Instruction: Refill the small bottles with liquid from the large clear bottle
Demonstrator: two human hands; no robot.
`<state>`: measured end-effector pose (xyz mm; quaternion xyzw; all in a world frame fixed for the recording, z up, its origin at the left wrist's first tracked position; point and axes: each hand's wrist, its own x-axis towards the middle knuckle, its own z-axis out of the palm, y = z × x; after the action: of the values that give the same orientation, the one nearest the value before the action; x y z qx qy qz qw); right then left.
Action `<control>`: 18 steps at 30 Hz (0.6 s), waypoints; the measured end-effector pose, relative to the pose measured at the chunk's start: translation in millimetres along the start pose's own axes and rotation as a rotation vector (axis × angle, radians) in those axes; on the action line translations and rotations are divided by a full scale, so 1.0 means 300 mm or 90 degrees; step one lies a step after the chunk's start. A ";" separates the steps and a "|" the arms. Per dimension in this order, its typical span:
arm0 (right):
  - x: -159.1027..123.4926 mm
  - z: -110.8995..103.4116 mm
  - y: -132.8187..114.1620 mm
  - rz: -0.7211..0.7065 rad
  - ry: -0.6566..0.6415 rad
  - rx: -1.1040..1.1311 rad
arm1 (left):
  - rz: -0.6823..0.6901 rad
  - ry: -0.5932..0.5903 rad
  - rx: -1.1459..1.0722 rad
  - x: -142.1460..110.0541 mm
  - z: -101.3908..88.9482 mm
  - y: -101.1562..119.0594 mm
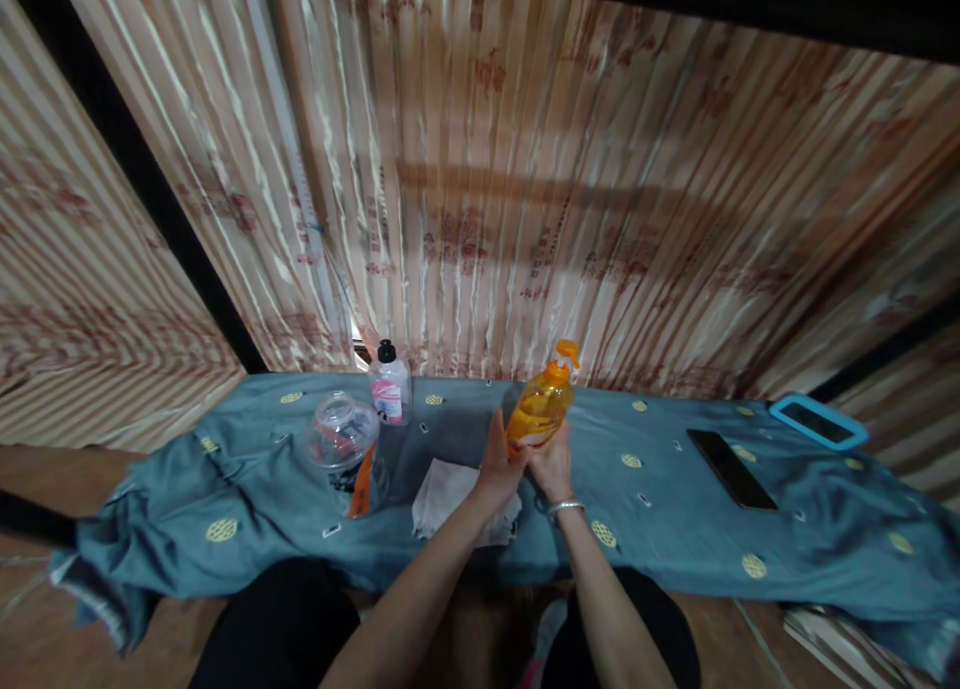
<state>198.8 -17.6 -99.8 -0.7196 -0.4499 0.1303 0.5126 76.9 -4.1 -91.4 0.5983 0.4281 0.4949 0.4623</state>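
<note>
Gripping the yellow pump-top bottle (541, 409), tilted toward one o'clock, by its base with fingers of left hand (499, 467) and right hand (553, 464), likely for steadiness.

My grip: left hand (497, 474) and right hand (553, 466) around the lower part of a tilted amber bottle (544, 404).
Near my wrists: a pale cloth (439, 499) on a teal bedspread (637, 489).
To my left: a clear container (341, 444), a black-capped bottle (390, 389).
To my right: a dark phone (729, 467), a blue-framed device (817, 422).
</note>
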 end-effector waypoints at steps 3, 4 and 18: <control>0.054 -0.005 0.000 0.006 -0.011 -0.013 | 0.046 0.000 0.127 -0.067 -0.134 -0.070; 0.072 -0.006 0.000 0.009 -0.012 -0.018 | 0.069 0.001 0.174 -0.091 -0.189 -0.090; 0.162 -0.015 0.034 -0.040 -0.045 0.024 | -0.020 0.000 0.379 -0.201 -0.466 -0.118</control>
<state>234.2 17.0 -93.2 -0.6902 -0.4875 0.1480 0.5139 -71.9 -37.1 -126.2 0.7006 0.5639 0.3405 0.2742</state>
